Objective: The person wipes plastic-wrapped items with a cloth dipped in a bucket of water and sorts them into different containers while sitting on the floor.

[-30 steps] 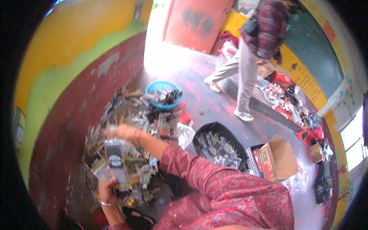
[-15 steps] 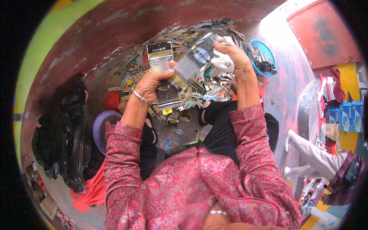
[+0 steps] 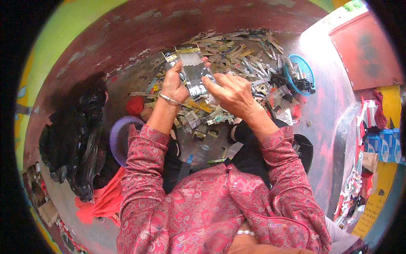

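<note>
Overhead, you are looking down on a dark red floor [image 3: 139, 38] that is curving up to a green and yellow wall band [image 3: 55, 55] at ten o'clock. A black plastic sack [image 3: 80, 135] is slumping at nine o'clock, a purple basin [image 3: 117, 137] is sitting just beside your left sleeve, and a blue basket [image 3: 301, 76] is standing at two o'clock. Between them a wide litter of small packets and strips [image 3: 241, 59] is spreading across the floor from twelve to two o'clock.

You are holding a clear plastic packet with a yellow header [image 3: 193, 74] above that litter, at about twelve o'clock from your chest. Your left hand [image 3: 174, 84] is closing round its left edge, thumb on the face. Your right hand [image 3: 230, 91] is pinching its lower right corner, fingers curled.

Judging by its look, the packet is light, thin and limp, and the glossy film is probably slippery. You are best gripping it by the stiffer header or by both edges, since the film is likely creasing or tearing under a hard pull. Its contents are not showing clearly.
</note>
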A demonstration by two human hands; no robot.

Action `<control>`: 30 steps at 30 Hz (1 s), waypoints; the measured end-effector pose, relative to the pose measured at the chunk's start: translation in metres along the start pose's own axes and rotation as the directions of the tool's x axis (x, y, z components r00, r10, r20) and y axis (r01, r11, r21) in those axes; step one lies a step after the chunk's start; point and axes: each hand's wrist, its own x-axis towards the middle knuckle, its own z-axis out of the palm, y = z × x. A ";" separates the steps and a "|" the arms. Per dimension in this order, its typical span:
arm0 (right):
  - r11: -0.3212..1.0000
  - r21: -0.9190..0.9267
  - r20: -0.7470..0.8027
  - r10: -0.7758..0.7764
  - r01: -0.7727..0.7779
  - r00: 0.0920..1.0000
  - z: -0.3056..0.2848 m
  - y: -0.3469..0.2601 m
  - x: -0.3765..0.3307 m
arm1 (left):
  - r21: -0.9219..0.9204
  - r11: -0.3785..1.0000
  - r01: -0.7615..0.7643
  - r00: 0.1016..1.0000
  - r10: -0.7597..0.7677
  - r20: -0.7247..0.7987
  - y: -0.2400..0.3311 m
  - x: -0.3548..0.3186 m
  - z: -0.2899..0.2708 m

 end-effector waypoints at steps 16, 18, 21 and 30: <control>0.815 0.550 -0.221 0.356 -0.185 0.908 -0.029 0.014 0.018 | 0.530 0.848 0.013 1.000 -0.023 0.011 -0.018 -0.014 0.021; 0.941 0.317 -0.192 0.182 -0.115 0.964 0.000 0.001 0.017 | 0.335 0.936 0.105 0.990 -0.129 0.049 -0.023 -0.024 0.022; 0.956 0.164 -0.180 0.271 -0.243 0.946 -0.006 0.024 0.016 | 0.639 0.753 0.157 0.979 -0.205 0.001 -0.034 -0.033 0.031; 0.760 0.526 -0.367 0.607 -0.381 0.704 -0.012 0.067 0.006 | 0.311 0.928 0.206 0.978 -0.205 -0.036 -0.034 -0.012 0.012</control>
